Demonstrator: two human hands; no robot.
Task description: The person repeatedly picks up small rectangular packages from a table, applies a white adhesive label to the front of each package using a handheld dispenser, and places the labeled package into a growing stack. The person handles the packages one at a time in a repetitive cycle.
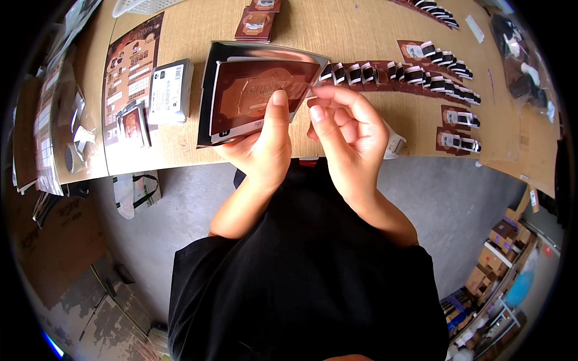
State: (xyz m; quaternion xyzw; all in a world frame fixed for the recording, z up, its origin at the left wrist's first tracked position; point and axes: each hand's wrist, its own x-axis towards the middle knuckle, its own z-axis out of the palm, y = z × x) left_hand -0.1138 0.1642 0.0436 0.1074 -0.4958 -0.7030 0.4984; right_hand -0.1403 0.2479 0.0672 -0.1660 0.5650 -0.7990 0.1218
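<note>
My left hand (pixel 264 144) holds a shiny dark-edged pouch (pixel 206 104) from below, thumb pressed on its front. A brown-red printed card (pixel 253 101) with an ornate frame and lettering lies over a white card (pixel 229 134) on that pouch. Beside its right edge is my right hand (pixel 350 131), with fingers curled and thumb and index fingertips apart. The index fingertip is at the pouch's edge; whether it touches is unclear. Left of the pouch stands a stack of white printed packets (pixel 168 92), and a small clear-wrapped brown card packet (pixel 133 125) lies nearby.
A row of brown cards with black-and-white strips (pixel 402 76) runs along the wooden table (pixel 361 27). Brown cards (pixel 255 25) are stacked at the back. A printed sheet (pixel 131 63) and a white plastic basket (pixel 140 5) are left. Plastic-bagged items (pixel 519 67) lie far right.
</note>
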